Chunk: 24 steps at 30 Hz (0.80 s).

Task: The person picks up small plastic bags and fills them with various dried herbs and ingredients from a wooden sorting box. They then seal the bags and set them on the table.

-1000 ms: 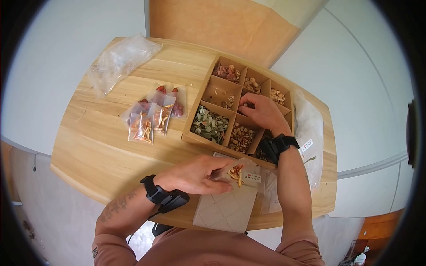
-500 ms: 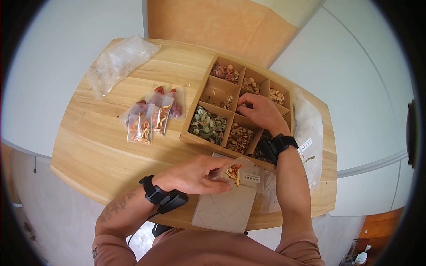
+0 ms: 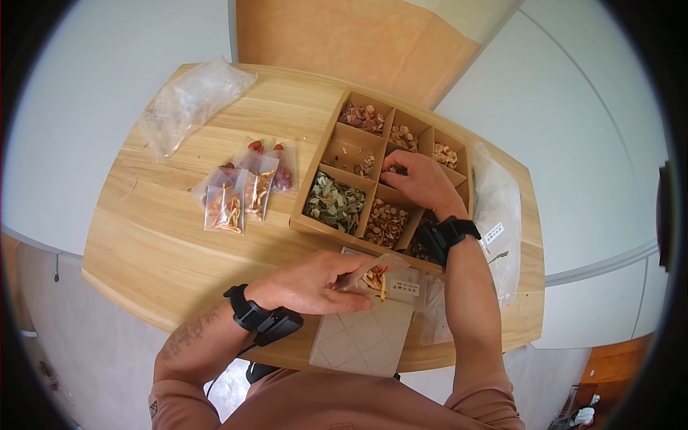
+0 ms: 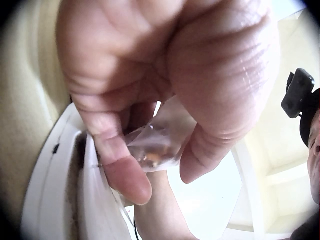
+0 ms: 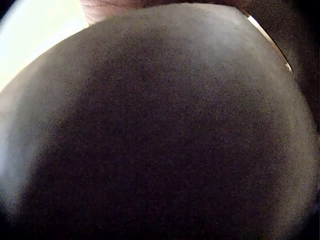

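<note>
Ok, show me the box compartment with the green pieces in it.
It's the compartment at the box's near-left corner, seen from the head view: its flat, leaf-like pieces are green; the others' visible contents aren't.

Indoors, exact kind unclear, wooden table (image 3: 150, 244)

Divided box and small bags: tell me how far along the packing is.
Looks done: several filled bags on the table. In hand: a clear bag of dried strips in the left hand's grip, while the right hand reaches into the divided box. Perhaps left: bagging more loose pieces, like the leafy ones; the total can't be told.
</note>
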### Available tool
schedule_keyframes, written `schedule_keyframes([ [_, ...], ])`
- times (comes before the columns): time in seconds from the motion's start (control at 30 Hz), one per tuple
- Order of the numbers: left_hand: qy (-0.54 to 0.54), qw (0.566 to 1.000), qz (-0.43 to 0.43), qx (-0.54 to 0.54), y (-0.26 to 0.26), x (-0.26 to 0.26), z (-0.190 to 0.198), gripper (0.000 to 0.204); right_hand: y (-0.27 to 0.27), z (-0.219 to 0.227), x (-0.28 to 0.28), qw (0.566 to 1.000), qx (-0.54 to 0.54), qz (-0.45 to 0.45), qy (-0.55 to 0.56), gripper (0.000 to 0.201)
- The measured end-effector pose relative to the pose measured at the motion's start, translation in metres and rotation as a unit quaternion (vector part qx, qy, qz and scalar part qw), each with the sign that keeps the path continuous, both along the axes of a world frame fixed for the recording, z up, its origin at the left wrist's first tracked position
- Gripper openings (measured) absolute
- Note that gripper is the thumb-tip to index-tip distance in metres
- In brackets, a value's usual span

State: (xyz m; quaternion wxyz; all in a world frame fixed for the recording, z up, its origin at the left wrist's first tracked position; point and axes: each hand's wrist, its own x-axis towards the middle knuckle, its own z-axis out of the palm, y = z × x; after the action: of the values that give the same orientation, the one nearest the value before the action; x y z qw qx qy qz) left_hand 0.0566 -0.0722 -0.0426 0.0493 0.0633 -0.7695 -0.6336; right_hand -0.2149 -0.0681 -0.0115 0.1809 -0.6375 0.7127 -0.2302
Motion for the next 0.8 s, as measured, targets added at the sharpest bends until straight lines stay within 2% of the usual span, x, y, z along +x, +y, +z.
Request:
schedule_keyframes([
  [0.13,0.058,0.998,0.015,0.015,0.004,-0.001,-0.002,0.051,0.000,-0.001,-0.001,1.000,-0.010,0.002,0.000,0.020],
  [0.23,0.030,0.999,0.009,-0.031,0.001,0.000,0.005,0.053,-0.001,-0.005,-0.004,1.000,-0.010,0.007,-0.002,0.020],
  [0.33,-0.019,1.000,-0.006,-0.014,0.000,-0.001,0.005,0.056,-0.001,-0.003,-0.003,1.000,-0.006,0.008,0.012,0.019],
  [0.43,0.022,0.999,0.011,0.028,0.003,-0.002,-0.003,0.055,0.000,-0.005,-0.004,1.000,-0.013,0.009,0.026,0.018],
  [0.53,-0.044,0.999,-0.002,0.016,0.001,0.001,0.011,0.055,-0.001,-0.004,-0.003,1.000,-0.013,0.005,0.026,0.017],
  [0.63,0.044,0.999,0.009,-0.001,0.003,-0.002,-0.006,0.057,-0.001,-0.004,-0.003,1.000,-0.012,0.004,0.015,0.017],
  [0.8,-0.019,1.000,0.000,0.020,0.001,-0.001,0.001,0.055,-0.001,-0.002,-0.002,1.000,-0.010,0.004,0.015,0.018],
])
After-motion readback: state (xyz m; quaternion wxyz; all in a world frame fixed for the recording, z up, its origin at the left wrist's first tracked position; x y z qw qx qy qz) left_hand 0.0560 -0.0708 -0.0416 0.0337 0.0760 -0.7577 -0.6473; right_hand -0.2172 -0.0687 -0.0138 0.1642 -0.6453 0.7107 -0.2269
